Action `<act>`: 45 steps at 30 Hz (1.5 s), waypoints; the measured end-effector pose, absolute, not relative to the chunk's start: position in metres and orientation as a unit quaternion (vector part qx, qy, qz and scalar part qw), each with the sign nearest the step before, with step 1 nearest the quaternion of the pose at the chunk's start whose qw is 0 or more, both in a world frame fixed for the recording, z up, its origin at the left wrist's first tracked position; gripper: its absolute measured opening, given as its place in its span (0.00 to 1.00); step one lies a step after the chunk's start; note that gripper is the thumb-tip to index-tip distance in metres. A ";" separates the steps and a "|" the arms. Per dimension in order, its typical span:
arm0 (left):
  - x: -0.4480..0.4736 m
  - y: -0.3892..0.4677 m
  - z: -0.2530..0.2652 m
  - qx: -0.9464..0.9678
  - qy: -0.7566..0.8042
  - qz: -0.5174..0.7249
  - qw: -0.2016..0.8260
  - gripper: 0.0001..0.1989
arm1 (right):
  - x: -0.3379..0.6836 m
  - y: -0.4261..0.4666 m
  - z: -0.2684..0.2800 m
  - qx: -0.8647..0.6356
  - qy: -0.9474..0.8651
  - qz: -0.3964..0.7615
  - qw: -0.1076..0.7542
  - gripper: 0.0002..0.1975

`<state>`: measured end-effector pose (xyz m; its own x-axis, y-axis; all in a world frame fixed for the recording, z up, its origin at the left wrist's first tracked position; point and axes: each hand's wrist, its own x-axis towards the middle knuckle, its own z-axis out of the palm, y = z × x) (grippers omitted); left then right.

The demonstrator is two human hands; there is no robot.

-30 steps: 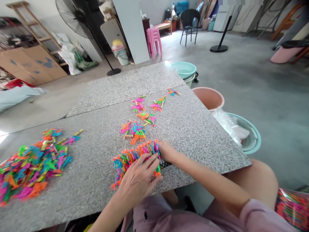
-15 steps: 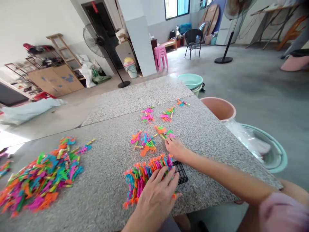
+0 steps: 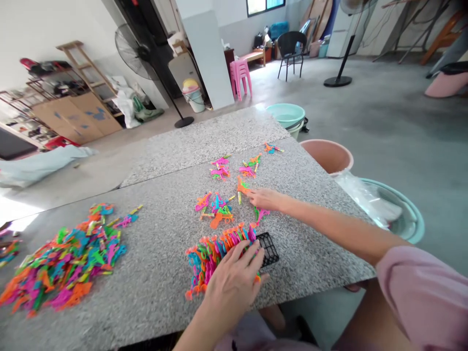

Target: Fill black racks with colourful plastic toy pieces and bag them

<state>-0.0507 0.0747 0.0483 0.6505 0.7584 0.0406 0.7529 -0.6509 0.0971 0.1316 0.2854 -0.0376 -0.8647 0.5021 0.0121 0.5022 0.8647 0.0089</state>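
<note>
A row of small, brightly coloured plastic toy guns (image 3: 204, 253) with orange suction-cup tips stands packed side by side near the table's front edge. My left hand (image 3: 236, 273) lies over the right end of this row, fingers stretched and slightly apart. Beside it a black plastic grid tray (image 3: 268, 248) sticks out; the rest of it is hidden. My right hand (image 3: 266, 199) reaches further out, its fingers closed at an orange toy gun (image 3: 242, 185) with green and yellow parts next to it. Just below that hand lies a pink and green toy gun (image 3: 261, 213).
Small clusters of toys (image 3: 219, 209) lie beyond the row. A large heap of toys (image 3: 73, 258) covers the left of the speckled stone table (image 3: 157, 234). Basins and a brown tub (image 3: 329, 153) stand along the right side. A standing fan (image 3: 146, 58) is behind.
My right hand has moved slightly up the table and the orange toy gun has turned upright in view. The pink and green toy now lies apart below it. My left hand stays on the row.
</note>
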 end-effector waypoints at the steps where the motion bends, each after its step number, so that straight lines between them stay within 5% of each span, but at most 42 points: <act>1: -0.050 0.075 0.049 0.908 0.415 0.037 0.037 0.20 | 0.140 0.283 -0.037 -0.256 -0.967 0.000 0.011 0.12; 5: -0.047 0.077 0.050 0.912 0.407 0.036 0.038 0.20 | 0.181 0.256 -0.036 -0.395 -0.903 0.101 0.138 0.05; 8: -0.045 0.078 0.048 0.914 0.402 0.043 0.032 0.19 | 0.189 0.201 -0.044 -0.522 -0.760 0.288 0.257 0.05; 11: -0.044 0.078 0.047 0.912 0.406 0.052 0.031 0.18 | 0.169 0.135 -0.055 -0.482 -0.639 0.499 0.333 0.10; 13: -0.043 0.078 0.047 0.910 0.409 0.056 0.032 0.18 | 0.151 0.101 -0.061 -0.456 -0.605 0.541 0.365 0.08; 20: -0.041 0.077 0.049 0.907 0.414 0.062 0.043 0.20 | 0.125 0.080 -0.057 -0.568 -0.711 0.324 0.258 0.04; 24: -0.041 0.076 0.050 0.903 0.421 0.069 0.039 0.29 | 0.122 0.083 -0.042 -0.550 -0.756 0.291 0.202 0.02; 28: -0.041 0.077 0.051 0.904 0.420 0.062 0.056 0.26 | 0.113 0.083 -0.037 -0.533 -0.790 0.272 0.135 0.09; 33: -0.039 0.079 0.052 0.907 0.413 0.057 0.058 0.11 | 0.107 0.080 -0.043 -0.534 -0.786 0.279 0.136 0.11; 38: -0.040 0.078 0.053 0.901 0.426 0.058 0.055 0.10 | 0.136 0.117 -0.032 -0.435 -0.826 0.347 0.096 0.03; 45: -0.042 0.076 0.053 0.897 0.440 0.024 0.041 0.12 | 0.084 0.248 -0.015 -0.589 -0.762 0.217 0.159 0.18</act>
<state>-0.0416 0.0755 0.0531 0.6124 0.7905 0.0072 0.7865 -0.6102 0.0953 0.0838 0.2477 -0.0145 -0.2562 0.9665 -0.0131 0.8290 0.2128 -0.5173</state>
